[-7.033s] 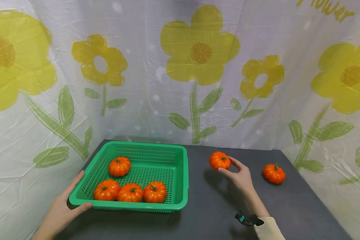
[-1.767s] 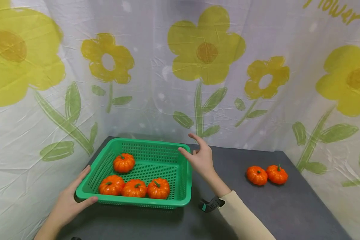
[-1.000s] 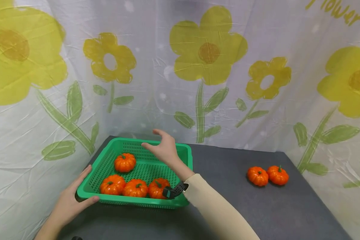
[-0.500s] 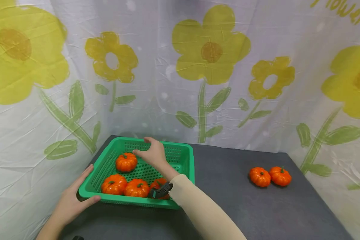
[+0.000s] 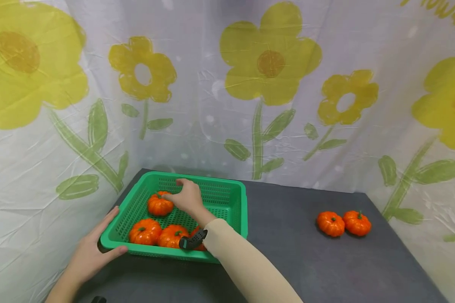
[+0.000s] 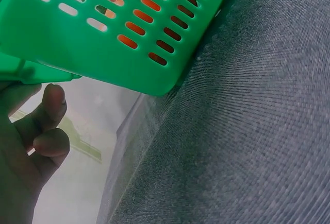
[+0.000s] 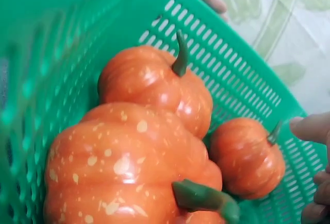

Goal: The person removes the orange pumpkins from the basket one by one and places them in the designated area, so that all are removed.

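Observation:
My left hand (image 5: 89,254) holds the near-left corner of a green plastic basket (image 5: 244,210), thumb along the front rim and fingers along the left side. In the left wrist view its fingers (image 6: 49,144) are bent below the rim. Inside the basket, a small orange pumpkin (image 5: 160,207) sits at the back left, and more line the front, the rightmost mostly hidden by my right wrist. My right hand (image 5: 187,197) is over the basket, thumb and fingers apart beside the back pumpkin. In the right wrist view a fingertip is close to that pumpkin's stem (image 7: 275,132); contact is unclear.
Two more orange pumpkins, one on the left (image 5: 330,224) and one on the right (image 5: 357,223), sit side by side on the dark table (image 5: 288,248). A white curtain (image 5: 197,143) with yellow flowers surrounds the table's back and sides. A small black object (image 5: 98,299) shows at the bottom edge.
Seven seconds ago my right hand held a pumpkin in the air; that pumpkin now rests on the table beside another. The emptied hand has moved left into the basket. My left hand stays put.

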Demonstrator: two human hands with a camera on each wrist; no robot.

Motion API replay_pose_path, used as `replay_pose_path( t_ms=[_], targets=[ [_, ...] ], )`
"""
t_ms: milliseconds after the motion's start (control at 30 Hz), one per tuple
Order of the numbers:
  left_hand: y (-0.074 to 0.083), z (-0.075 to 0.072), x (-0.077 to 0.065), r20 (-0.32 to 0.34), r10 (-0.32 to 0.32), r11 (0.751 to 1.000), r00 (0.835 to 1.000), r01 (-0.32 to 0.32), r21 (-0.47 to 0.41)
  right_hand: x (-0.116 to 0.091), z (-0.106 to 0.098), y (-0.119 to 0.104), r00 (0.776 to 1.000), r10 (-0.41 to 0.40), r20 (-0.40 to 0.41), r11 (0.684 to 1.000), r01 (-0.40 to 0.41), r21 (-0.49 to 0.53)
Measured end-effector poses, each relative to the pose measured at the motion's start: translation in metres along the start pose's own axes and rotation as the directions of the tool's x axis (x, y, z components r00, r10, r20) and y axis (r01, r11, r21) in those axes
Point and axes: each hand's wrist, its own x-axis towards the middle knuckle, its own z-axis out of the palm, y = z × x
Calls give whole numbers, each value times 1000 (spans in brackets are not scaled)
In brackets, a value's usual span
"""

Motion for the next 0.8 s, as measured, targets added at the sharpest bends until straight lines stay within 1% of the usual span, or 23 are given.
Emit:
replay_pose_path(
  t_ms=[67, 200, 267, 400, 600, 800],
  targets=[
    [1, 0, 1, 0, 2, 1000, 1000, -2, -4, 0, 2, 2, 1000, 7, 22, 1000, -7, -8],
    [2, -1, 1, 6, -2, 1000, 1000, 2, -8, 2, 5, 7, 994, 23, 103, 999, -19, -36],
    [2, -1, 1, 11, -14, 1000, 1000, 14, -4, 3, 7, 11, 990, 30, 140, 999, -24, -47],
    [3, 0, 2, 17, -26, 1000, 1000, 26, -1, 6, 10, 16, 982, 29, 185, 997, -14, -80],
    [2, 1, 2, 9, -9, 1000, 1000, 9, -13, 8, 13, 15, 978, 17, 210, 988, 15, -153],
    [0, 0, 0, 10, -15, 1000, 1000, 16, -26, 8, 17, 15, 977, 18, 211, 988, 15, -154]
  ],
)
